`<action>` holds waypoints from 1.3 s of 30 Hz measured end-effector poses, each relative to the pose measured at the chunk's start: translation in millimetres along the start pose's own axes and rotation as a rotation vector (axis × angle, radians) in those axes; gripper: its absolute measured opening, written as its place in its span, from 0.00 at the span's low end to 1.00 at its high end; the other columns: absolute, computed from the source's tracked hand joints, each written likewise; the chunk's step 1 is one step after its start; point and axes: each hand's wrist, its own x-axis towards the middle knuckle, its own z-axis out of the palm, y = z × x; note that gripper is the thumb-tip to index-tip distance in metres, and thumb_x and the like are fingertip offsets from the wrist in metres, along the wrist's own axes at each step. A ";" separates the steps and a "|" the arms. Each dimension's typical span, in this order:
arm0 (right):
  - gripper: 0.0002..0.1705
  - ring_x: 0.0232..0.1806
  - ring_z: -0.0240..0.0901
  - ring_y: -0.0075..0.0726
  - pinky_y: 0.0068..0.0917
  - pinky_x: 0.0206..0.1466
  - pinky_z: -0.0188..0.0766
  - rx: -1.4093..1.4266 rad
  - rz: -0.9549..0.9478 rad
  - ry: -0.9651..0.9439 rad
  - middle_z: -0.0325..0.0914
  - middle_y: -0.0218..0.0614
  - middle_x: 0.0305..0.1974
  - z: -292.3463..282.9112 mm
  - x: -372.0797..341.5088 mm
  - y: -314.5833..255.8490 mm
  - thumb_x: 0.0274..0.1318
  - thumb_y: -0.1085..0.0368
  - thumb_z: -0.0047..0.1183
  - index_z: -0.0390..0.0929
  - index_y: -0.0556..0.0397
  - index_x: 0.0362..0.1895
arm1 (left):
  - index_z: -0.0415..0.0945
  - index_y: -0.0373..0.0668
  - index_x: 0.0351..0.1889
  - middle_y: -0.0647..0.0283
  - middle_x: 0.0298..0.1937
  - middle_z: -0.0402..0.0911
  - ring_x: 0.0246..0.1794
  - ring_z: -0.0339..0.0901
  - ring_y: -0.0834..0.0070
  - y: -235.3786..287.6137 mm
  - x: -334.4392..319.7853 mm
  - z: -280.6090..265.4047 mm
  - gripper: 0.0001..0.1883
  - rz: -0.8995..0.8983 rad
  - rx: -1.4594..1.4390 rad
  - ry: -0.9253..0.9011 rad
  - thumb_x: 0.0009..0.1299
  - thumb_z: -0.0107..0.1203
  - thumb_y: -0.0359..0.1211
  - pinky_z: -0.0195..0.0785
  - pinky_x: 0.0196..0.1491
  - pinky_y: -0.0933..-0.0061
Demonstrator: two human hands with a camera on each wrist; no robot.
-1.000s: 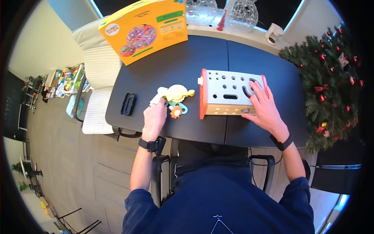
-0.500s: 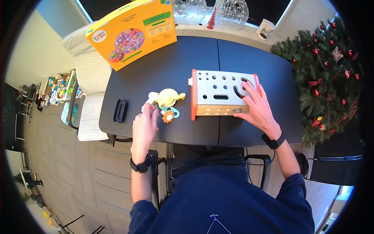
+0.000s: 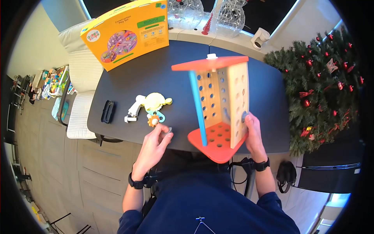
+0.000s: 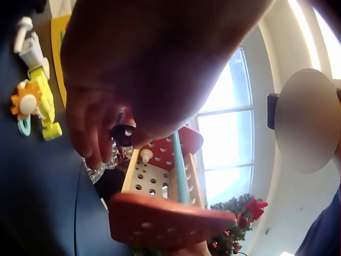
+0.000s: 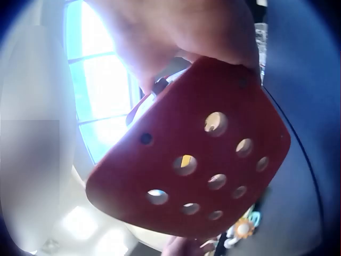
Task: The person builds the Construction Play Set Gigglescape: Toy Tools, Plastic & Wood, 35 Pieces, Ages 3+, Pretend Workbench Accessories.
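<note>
My right hand (image 3: 255,136) grips a wooden toy box (image 3: 238,93) by its side, thumb beside a grey knob (image 3: 244,116). The box stands on end, raised near the table's front edge, its open side facing me. It has red holed end panels, a blue bar and a white bolt head (image 3: 212,56) on the upper end. To its left, my left hand (image 3: 153,147) pinches a small dark grey round piece (image 4: 122,134) between thumb and fingertips; its kind is unclear. Beyond that hand lie an orange gear (image 3: 154,119) and a yellow toy piece (image 3: 154,101).
A white bolt (image 3: 130,119) lies left of the yellow piece, and a black tray-like holder (image 3: 108,112) farther left. An orange toy carton (image 3: 128,37) stands at the back left. A decorated Christmas tree (image 3: 319,93) borders the table (image 3: 269,113) on the right.
My right hand has lifted the box off the table and turned it on end, open side toward me. My left hand has moved from beside the white pieces toward the box, pinching the grey piece.
</note>
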 end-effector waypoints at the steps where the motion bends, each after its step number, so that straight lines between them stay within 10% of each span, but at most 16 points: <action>1: 0.40 0.55 0.84 0.45 0.42 0.62 0.80 0.133 0.092 0.063 0.80 0.46 0.58 6.9 -6.8 12.0 0.72 0.30 0.52 0.79 0.57 0.59 | 0.70 0.36 0.49 0.51 0.47 0.89 0.45 0.88 0.70 -2.6 2.3 7.0 0.09 0.020 -0.094 0.003 0.85 0.55 0.32 0.80 0.48 0.65; 3: 0.41 0.51 0.84 0.47 0.48 0.55 0.84 0.396 0.348 0.148 0.82 0.44 0.49 23.5 -18.8 17.8 0.78 0.27 0.39 0.77 0.53 0.58 | 0.66 0.37 0.52 0.44 0.67 0.81 0.65 0.82 0.61 -3.1 4.7 18.7 0.05 0.036 -0.147 -0.095 0.87 0.47 0.30 0.75 0.65 0.61; 6: 0.33 0.47 0.83 0.36 0.41 0.52 0.84 0.396 0.242 0.174 0.81 0.35 0.45 22.6 -23.1 62.9 0.81 0.32 0.37 0.74 0.48 0.54 | 0.61 0.43 0.54 0.47 0.85 0.57 0.80 0.67 0.58 -33.1 11.0 53.4 0.06 0.070 -0.468 -0.226 0.91 0.40 0.34 0.66 0.77 0.53; 11: 0.30 0.58 0.82 0.36 0.42 0.63 0.83 0.622 0.249 0.115 0.78 0.34 0.59 13.5 -38.2 130.7 0.79 0.49 0.53 0.65 0.49 0.75 | 0.61 0.46 0.52 0.47 0.88 0.49 0.77 0.69 0.65 -29.1 6.0 75.3 0.10 -0.108 -0.721 -0.309 0.91 0.40 0.41 0.68 0.76 0.53; 23: 0.27 0.64 0.78 0.34 0.38 0.61 0.82 0.694 0.339 -0.070 0.75 0.29 0.61 1.9 -39.0 131.2 0.83 0.45 0.44 0.67 0.45 0.73 | 0.61 0.46 0.51 0.48 0.89 0.52 0.73 0.69 0.74 -36.5 0.9 89.4 0.05 -0.165 -0.616 -0.231 0.91 0.39 0.35 0.70 0.72 0.62; 26: 0.25 0.52 0.84 0.43 0.40 0.53 0.85 0.637 0.354 0.109 0.81 0.33 0.53 5.4 -36.7 152.1 0.80 0.50 0.50 0.70 0.49 0.70 | 0.61 0.45 0.50 0.49 0.87 0.56 0.74 0.67 0.73 -37.7 -0.9 85.2 0.05 -0.182 -0.575 -0.204 0.91 0.39 0.35 0.68 0.73 0.63; 33: 0.21 0.42 0.85 0.55 0.44 0.44 0.84 -0.496 -0.057 -0.095 0.84 0.41 0.44 -3.0 -33.7 107.8 0.75 0.56 0.53 0.74 0.53 0.64 | 0.62 0.45 0.50 0.49 0.84 0.61 0.79 0.61 0.67 -53.9 -1.5 86.5 0.05 -0.118 -0.408 -0.161 0.90 0.40 0.34 0.53 0.80 0.61; 39: 0.13 0.33 0.80 0.71 0.52 0.36 0.80 -0.848 -0.110 -0.017 0.82 0.54 0.35 -4.4 -24.4 109.0 0.70 0.63 0.52 0.75 0.57 0.53 | 0.64 0.44 0.51 0.49 0.81 0.65 0.77 0.64 0.67 -61.3 4.7 86.1 0.05 -0.139 -0.411 -0.154 0.89 0.43 0.34 0.58 0.77 0.60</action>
